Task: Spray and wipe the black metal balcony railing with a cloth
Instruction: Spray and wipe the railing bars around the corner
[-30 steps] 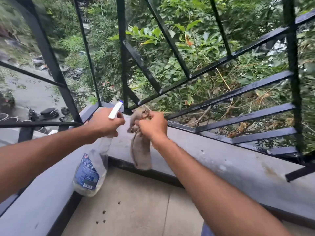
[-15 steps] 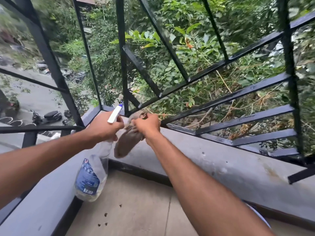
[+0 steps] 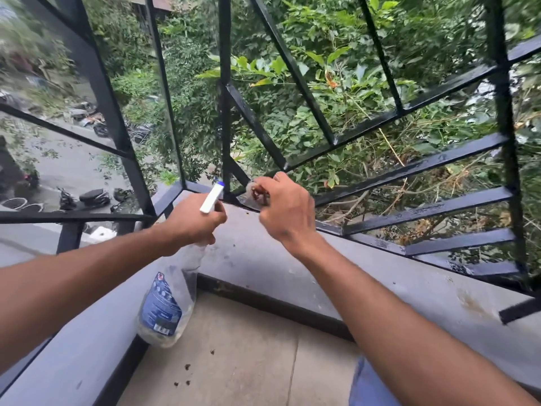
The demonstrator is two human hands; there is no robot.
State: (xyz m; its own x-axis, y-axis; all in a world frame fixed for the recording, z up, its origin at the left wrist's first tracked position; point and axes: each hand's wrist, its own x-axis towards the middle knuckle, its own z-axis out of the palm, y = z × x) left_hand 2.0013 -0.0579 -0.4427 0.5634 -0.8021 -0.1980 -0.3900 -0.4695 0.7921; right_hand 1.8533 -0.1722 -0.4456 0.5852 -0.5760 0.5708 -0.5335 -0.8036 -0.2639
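Grey balcony ledge [image 3: 380, 288] beneath black railing [image 3: 424, 165]

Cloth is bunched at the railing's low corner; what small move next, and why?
Probably slide the right hand rightward, rubbing the cloth along the railing bar. That hand pinches the cloth at the corner joint, while the left hand just holds the bottle beside it, and the bars to the right look speckled, perhaps wet.
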